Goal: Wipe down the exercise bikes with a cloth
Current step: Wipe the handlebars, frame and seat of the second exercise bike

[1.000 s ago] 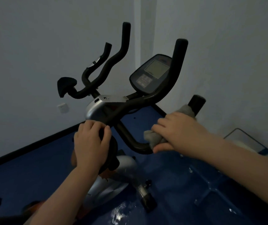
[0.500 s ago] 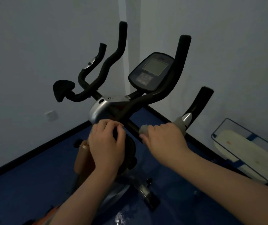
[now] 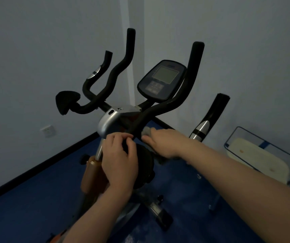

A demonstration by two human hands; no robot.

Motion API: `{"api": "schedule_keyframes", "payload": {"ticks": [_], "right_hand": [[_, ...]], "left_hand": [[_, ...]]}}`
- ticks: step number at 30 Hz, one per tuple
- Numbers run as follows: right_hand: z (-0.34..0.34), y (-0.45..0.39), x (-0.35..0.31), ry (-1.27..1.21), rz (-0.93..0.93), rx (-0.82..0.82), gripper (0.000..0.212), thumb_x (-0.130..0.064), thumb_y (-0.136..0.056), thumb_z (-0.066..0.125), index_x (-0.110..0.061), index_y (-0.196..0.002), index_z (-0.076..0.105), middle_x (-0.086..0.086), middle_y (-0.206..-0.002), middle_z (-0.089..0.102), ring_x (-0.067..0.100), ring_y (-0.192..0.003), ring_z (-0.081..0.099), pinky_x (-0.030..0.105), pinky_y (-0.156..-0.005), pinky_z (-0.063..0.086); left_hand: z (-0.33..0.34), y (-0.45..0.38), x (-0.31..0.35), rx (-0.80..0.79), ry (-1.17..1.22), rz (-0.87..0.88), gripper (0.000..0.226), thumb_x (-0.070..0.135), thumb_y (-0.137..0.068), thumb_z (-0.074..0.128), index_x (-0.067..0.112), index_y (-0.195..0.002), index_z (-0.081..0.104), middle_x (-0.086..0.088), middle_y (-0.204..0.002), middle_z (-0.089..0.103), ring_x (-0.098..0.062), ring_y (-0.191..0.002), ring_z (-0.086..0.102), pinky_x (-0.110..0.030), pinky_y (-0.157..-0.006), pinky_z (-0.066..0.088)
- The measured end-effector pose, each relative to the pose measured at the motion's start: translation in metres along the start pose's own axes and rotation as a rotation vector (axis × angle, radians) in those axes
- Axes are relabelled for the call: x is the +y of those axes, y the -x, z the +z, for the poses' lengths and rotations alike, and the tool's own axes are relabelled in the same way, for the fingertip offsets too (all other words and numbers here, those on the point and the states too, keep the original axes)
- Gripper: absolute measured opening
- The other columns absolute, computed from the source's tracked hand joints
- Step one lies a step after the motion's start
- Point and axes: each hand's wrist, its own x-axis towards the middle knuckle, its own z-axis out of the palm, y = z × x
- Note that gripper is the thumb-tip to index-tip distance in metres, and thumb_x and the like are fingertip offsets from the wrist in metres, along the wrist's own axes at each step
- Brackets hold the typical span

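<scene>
An exercise bike stands in a room corner, with black foam handlebars, a silver stem cover and a dark console. My left hand grips a black round knob just below the silver cover. My right hand holds a grey cloth against the lower handlebar tube, close to the stem. Only a small bit of cloth shows past my fingers. The right handle grip with its silver band stands bare to the right.
Grey walls meet behind the bike, with a wall socket low on the left. The floor is dark blue. A blue wire-framed stand with a pale pad sits at the right. The bike's foot juts out below.
My right hand has slid the cloth from the right handle grip down along the tube towards the stem. My left hand stays on the knob. The view has shifted a little.
</scene>
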Motion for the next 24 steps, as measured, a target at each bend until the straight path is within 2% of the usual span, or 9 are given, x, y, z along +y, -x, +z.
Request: {"api": "schedule_keyframes", "payload": {"ticks": [3,7,9,12,14,16,20,22,24], "right_hand": [[-0.002,-0.013,-0.002,-0.288,-0.003,-0.077,0.052,-0.047,-0.103,0.028,-0.011,-0.139,0.037,0.012,-0.119,0.059,0.023,-0.097,0.055,0.034,-0.082,0.042],[0.005,0.015,0.01,0.034,-0.107,-0.011,0.062,-0.042,-0.103,0.031,-0.019,-0.153,0.002,0.013,-0.128,0.051,0.026,-0.093,0.055,0.034,-0.074,0.04],[0.012,0.026,0.014,0.161,-0.135,0.015,0.064,-0.045,-0.103,0.028,-0.023,-0.153,-0.006,0.009,-0.132,0.046,0.022,-0.085,0.049,0.034,-0.07,0.039],[0.006,0.012,0.004,0.095,-0.072,-0.005,0.057,-0.045,-0.103,0.03,-0.013,-0.148,0.015,0.013,-0.125,0.053,0.024,-0.085,0.05,0.035,-0.072,0.04],[0.002,-0.004,-0.004,-0.035,-0.018,0.002,0.054,-0.045,-0.102,0.032,-0.01,-0.142,0.027,0.017,-0.123,0.056,0.028,-0.095,0.054,0.034,-0.074,0.037],[0.006,-0.005,-0.005,-0.026,-0.041,0.053,0.055,-0.045,-0.102,0.033,-0.01,-0.143,0.026,0.018,-0.125,0.056,0.031,-0.101,0.056,0.034,-0.075,0.039],[0.024,0.034,0.017,0.332,-0.205,0.242,0.066,-0.044,-0.1,0.037,-0.013,-0.15,0.007,0.014,-0.123,0.049,0.028,-0.086,0.057,0.035,-0.06,0.039],[0.025,0.039,0.023,0.42,-0.25,0.259,0.068,-0.044,-0.1,0.038,-0.013,-0.151,0.005,0.013,-0.124,0.047,0.027,-0.086,0.057,0.035,-0.058,0.036],[0.017,0.027,0.014,0.343,-0.184,0.194,0.064,-0.046,-0.1,0.036,-0.01,-0.148,0.012,0.014,-0.124,0.051,0.03,-0.089,0.058,0.035,-0.062,0.038]], "left_hand": [[0.001,0.001,-0.001,0.0,0.004,0.001,0.012,0.024,-0.091,0.048,0.028,-0.09,0.06,0.015,-0.093,0.05,0.004,-0.085,0.041,-0.012,-0.064,0.029],[0.002,-0.001,-0.002,-0.013,0.022,0.013,0.013,0.023,-0.092,0.048,0.026,-0.091,0.061,0.013,-0.093,0.051,0.001,-0.086,0.043,-0.012,-0.067,0.032],[0.001,-0.001,-0.002,-0.017,0.013,0.027,0.016,0.026,-0.091,0.045,0.026,-0.091,0.061,0.013,-0.092,0.052,0.001,-0.085,0.042,-0.012,-0.066,0.03],[0.0,0.0,0.0,-0.008,0.006,0.035,0.02,0.031,-0.09,0.041,0.027,-0.09,0.061,0.014,-0.092,0.051,0.004,-0.085,0.04,-0.012,-0.065,0.029],[0.0,0.0,0.0,-0.016,0.009,0.03,0.021,0.03,-0.09,0.041,0.025,-0.09,0.062,0.013,-0.093,0.052,0.003,-0.085,0.04,-0.011,-0.066,0.03],[0.0,0.001,-0.002,-0.018,0.007,0.029,0.019,0.027,-0.091,0.044,0.023,-0.091,0.062,0.011,-0.095,0.053,0.001,-0.087,0.042,-0.011,-0.066,0.03],[0.0,0.0,-0.002,-0.035,0.018,0.027,0.015,0.022,-0.093,0.048,0.023,-0.093,0.063,0.01,-0.096,0.054,0.0,-0.089,0.042,-0.011,-0.069,0.031],[0.0,0.001,-0.001,-0.037,0.016,0.029,0.016,0.022,-0.093,0.048,0.023,-0.093,0.063,0.01,-0.096,0.054,0.001,-0.089,0.041,-0.011,-0.069,0.031],[0.0,0.0,-0.001,-0.03,0.011,0.026,0.017,0.023,-0.092,0.047,0.023,-0.092,0.063,0.01,-0.095,0.054,0.002,-0.088,0.04,-0.011,-0.069,0.031]]}}
